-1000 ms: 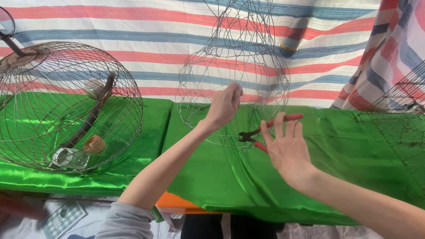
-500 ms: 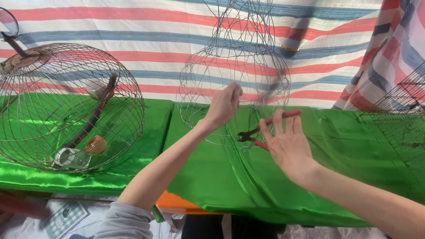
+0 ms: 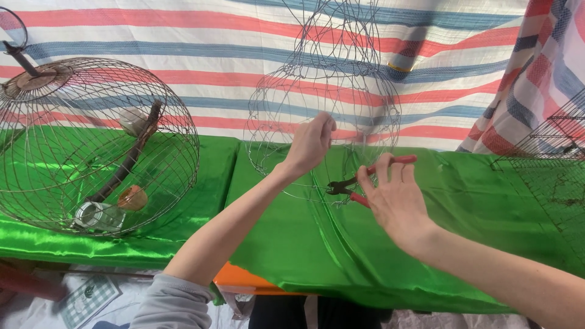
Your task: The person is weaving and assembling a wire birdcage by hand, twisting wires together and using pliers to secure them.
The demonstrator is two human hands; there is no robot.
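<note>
Left hand (image 3: pixel 312 143) pinches unfinished wire frame (image 3: pixel 323 109); beside it, right hand (image 3: pixel 393 195) grips red-handled pliers (image 3: pixel 365 180), weaving incomplete

open green cloth (image 3: pixel 451 244) — round cage (image 3: pixel 91 146) leftward

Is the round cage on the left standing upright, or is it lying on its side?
On its side. The round cage lies on the green cloth, its top disc and hook pointing up-left, and the perch inside slants.
</note>
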